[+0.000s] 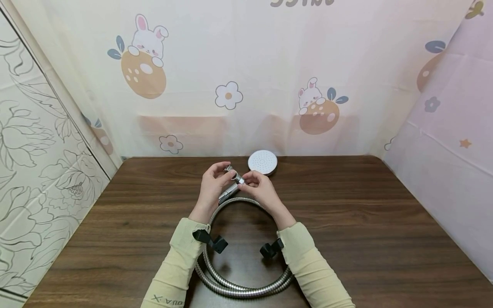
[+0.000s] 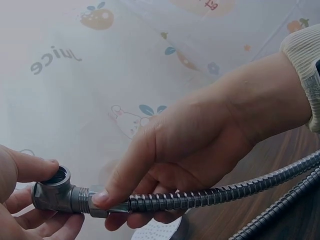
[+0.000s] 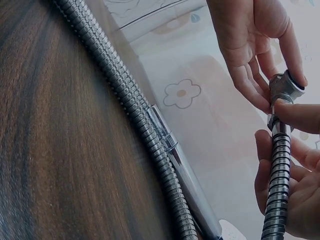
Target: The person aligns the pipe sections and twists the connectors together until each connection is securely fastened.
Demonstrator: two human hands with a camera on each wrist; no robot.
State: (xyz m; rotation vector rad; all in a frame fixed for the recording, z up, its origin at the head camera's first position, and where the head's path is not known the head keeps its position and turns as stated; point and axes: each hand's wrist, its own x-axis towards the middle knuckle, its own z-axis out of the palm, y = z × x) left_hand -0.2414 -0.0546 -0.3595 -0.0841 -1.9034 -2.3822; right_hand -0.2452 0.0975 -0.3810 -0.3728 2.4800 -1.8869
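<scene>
A metal T-shaped pipe fitting with an open round mouth and a threaded end is pinched between the thumb and fingers of my left hand. My right hand grips the end of a ribbed metal shower hose, thumb on its hex nut. The nut sits in line with the fitting's threaded end, with some thread showing beside it. Below the hands, the rest of the hose lies coiled on the table. Behind them lies a shower head, white dotted face up, its chrome handle running beside the hose.
The dark wood table reaches back to a cream printed curtain. A floral panel stands on the left, and pale lilac cloth hangs on the right. Black wrist cameras sit over both sleeves, above the coil.
</scene>
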